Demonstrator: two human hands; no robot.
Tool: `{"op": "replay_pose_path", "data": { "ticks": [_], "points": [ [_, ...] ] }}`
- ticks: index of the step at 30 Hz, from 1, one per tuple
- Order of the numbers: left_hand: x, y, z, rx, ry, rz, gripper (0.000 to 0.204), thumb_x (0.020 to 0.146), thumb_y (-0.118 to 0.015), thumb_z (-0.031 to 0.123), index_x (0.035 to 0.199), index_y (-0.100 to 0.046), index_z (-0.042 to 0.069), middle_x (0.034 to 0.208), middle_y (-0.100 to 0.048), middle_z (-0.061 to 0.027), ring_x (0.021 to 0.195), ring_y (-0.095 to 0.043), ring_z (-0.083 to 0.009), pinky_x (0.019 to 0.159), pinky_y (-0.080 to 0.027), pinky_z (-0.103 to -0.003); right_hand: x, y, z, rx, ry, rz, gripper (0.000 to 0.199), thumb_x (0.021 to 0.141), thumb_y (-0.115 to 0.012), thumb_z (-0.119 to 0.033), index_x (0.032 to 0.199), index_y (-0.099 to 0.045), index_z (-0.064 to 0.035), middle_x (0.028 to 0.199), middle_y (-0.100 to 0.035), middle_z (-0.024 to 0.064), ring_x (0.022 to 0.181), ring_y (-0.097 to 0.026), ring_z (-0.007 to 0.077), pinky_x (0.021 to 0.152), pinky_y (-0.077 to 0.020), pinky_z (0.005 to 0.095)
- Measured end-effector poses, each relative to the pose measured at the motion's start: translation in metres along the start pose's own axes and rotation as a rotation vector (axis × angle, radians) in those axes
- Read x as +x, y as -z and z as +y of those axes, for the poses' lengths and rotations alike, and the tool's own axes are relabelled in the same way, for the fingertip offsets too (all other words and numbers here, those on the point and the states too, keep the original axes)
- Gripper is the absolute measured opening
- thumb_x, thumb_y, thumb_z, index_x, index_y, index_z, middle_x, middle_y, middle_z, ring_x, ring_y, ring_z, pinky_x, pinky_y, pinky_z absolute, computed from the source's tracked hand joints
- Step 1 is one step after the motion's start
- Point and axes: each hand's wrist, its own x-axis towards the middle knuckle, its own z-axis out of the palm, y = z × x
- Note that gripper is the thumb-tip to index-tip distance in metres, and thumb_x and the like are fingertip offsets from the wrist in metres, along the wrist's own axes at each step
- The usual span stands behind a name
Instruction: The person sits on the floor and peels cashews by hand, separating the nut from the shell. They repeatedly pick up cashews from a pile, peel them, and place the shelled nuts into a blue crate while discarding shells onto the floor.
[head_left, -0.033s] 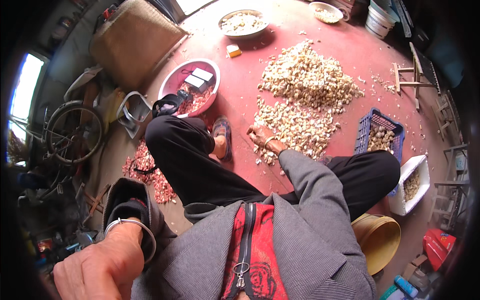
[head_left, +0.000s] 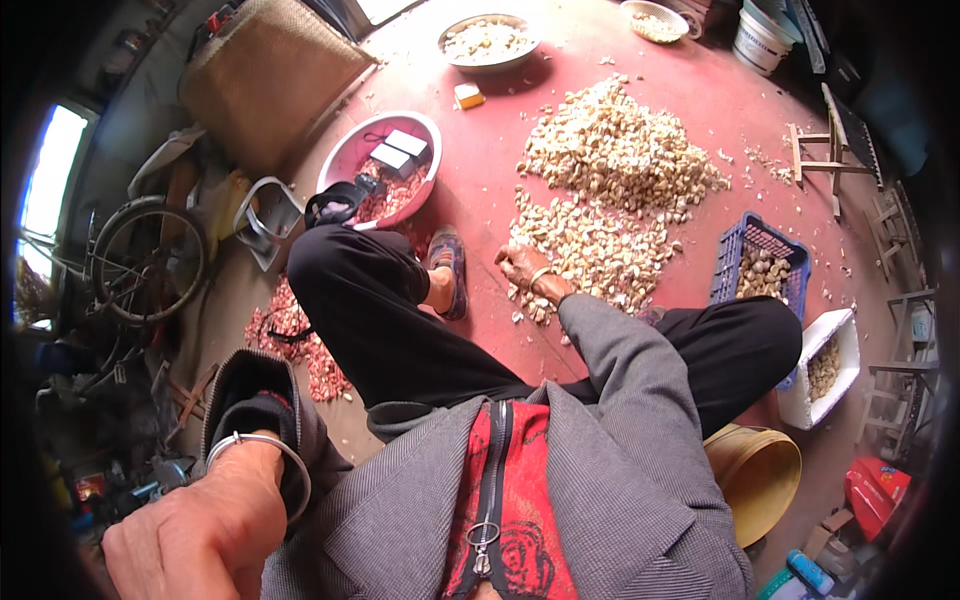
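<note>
My right hand (head_left: 523, 266) rests low at the near left edge of a spread of pale, clove-like pieces (head_left: 590, 240), apparently garlic. Its fingers are curled together; whatever they may hold is too small to make out. A larger heap of the same pieces (head_left: 610, 145) lies just beyond. At the lower left my left hand (head_left: 195, 535) is raised close to the camera, a bangle on its wrist. Its back and knuckles show, while the fingers are bent away and cut off by the frame, so its grip is hidden.
A pink tub (head_left: 432, 150) with reddish pieces and white boxes stands left of my foot, near a reddish pile (head_left: 325, 375). To the right are a blue crate (head_left: 735, 240), a white foam box (head_left: 845, 345) and a yellow bucket (head_left: 770, 470). A filled basin (head_left: 490, 65) sits farther off.
</note>
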Motion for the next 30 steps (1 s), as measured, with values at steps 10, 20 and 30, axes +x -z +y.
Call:
{"op": "replay_pose_path", "data": {
  "ticks": [10, 20, 30],
  "points": [
    [-0.034, 0.051, -0.03, -0.585, 0.167, -0.032, 0.013, 0.084, -0.064, 0.013, 0.074, -0.069, 0.006, 0.064, -0.061, -0.0062, 0.06, -0.058, -0.0173, 0.06, -0.046, -0.028, -0.026, -0.01, 0.017, -0.07, -0.014, -0.031, 0.019, 0.084, -0.055, -0.016, 0.094, -0.069, -0.006, 0.088, -0.07, 0.0173, 0.087, -0.067, 0.0336, 0.081, -0.0525, 0.0432],
    [-0.145, 0.108, -0.2, 0.232, 1.087, 0.164, 0.027, 0.086, -0.069, 0.022, 0.079, -0.069, -0.004, 0.063, -0.063, -0.0045, 0.056, -0.054, -0.0078, 0.052, -0.043, -0.028, -0.054, -0.011, 0.053, -0.005, -0.265, -0.166, 0.021, 0.084, -0.057, -0.016, 0.098, -0.071, -0.0094, 0.09, -0.071, 0.0136, 0.089, -0.068, 0.0283, 0.08, -0.0525, 0.0393],
    [-0.215, 0.153, -0.26, 0.002, 1.545, 0.413, 0.028, 0.09, -0.065, 0.024, 0.098, -0.069, -0.002, 0.08, -0.069, -0.0062, 0.073, -0.065, -0.012, 0.071, -0.051, -0.026, 0.02, -0.005, 0.091, 0.59, -0.422, 0.051, 0.018, 0.087, -0.056, -0.011, 0.099, -0.066, -0.0015, 0.076, -0.067, 0.0049, 0.065, -0.061, 0.0112, 0.058, -0.05, 0.0277]
  ]
}}
